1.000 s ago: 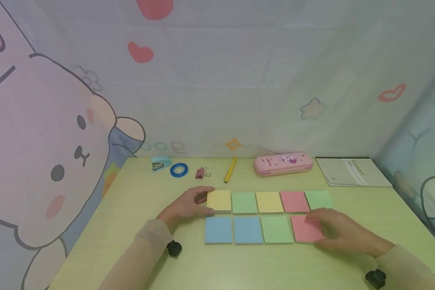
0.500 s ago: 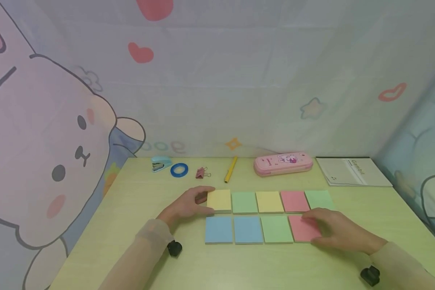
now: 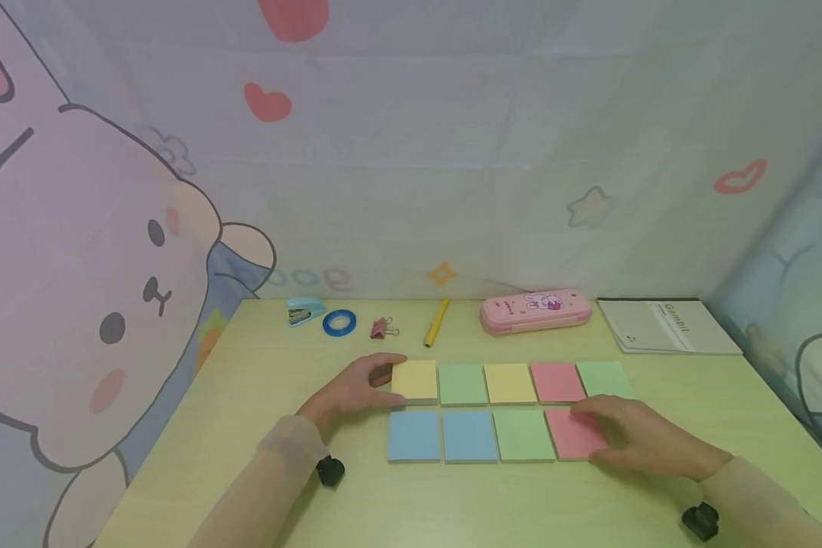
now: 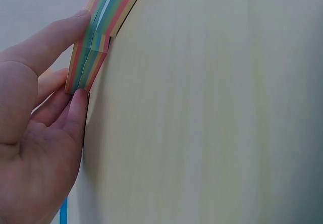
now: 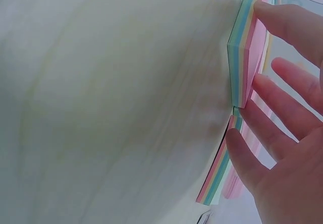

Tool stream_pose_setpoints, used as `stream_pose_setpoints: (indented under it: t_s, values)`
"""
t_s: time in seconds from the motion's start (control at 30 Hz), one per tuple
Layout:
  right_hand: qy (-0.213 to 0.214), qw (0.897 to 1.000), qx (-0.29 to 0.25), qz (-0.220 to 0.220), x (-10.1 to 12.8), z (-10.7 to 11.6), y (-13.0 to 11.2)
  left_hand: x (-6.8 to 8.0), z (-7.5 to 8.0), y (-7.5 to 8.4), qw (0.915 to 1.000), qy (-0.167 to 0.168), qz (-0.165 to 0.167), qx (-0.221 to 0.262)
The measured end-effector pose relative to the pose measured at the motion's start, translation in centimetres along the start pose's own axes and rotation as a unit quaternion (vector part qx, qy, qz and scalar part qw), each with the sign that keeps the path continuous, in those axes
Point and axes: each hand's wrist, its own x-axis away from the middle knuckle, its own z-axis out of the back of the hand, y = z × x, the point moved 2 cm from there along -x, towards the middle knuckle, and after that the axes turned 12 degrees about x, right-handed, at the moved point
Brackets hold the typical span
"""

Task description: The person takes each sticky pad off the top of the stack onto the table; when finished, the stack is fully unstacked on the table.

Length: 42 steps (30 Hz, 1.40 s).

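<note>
Two rows of square sticky note pads lie on the table, their edges layered in several colours. At the back row's left end, my left hand [image 3: 352,388] holds the yellow sticky note pad [image 3: 414,382], thumb at its near corner and fingers around its left side. My right hand [image 3: 647,435] holds the pink sticky note pad [image 3: 571,434] at the front row's right end, with the thumb on its near edge and the index finger over its far part. Left of it sit a green pad [image 3: 524,436] and two blue pads, one [image 3: 469,436] beside the other [image 3: 414,436].
Along the table's back stand a light blue stapler [image 3: 304,310], blue tape roll [image 3: 339,323], pink binder clip [image 3: 382,328], yellow pen [image 3: 436,323], pink pencil case [image 3: 536,311] and grey notebook [image 3: 667,326]. A printed curtain [image 3: 411,152] hangs behind.
My right hand has slid the pink pad slightly left, up against the green pad, and then stayed there. My left hand has kept its place on the yellow pad.
</note>
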Motion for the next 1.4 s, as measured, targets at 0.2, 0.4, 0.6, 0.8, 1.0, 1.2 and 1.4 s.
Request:
stream_pose_setpoints:
  t_s: [0.2,0.4,0.6,0.8,1.0,1.2,1.4]
  values:
    - [0.005,1.0,0.002,0.002,0.0,0.0,0.0,0.1,0.1,-0.1,1.0,0.001,-0.006,0.001]
    - [0.006,1.0,0.001,0.001,0.0,-0.1,0.0,0.1,0.1,-0.2,1.0,0.002,-0.004,0.002]
    - [0.024,0.999,0.011,0.021,-0.2,-0.1,-0.1,0.1,0.2,-0.4,1.0,0.002,-0.002,0.006]
    - [0.048,0.999,-0.016,0.007,-1.5,1.0,-0.9,0.2,0.0,-0.5,1.0,0.003,-0.001,0.009]
    - [0.041,0.998,-0.032,-0.043,-5.1,2.3,-2.3,0.4,-0.1,-0.6,1.0,0.004,0.006,0.007]
    - [0.034,0.997,-0.055,-0.041,-10.5,2.3,-4.5,0.3,0.0,-0.5,1.0,0.003,0.003,0.009]
    - [-0.021,0.996,-0.08,-0.014,-15.5,0.4,-6.9,0.2,0.2,-0.2,0.9999,-0.006,-0.002,0.015]
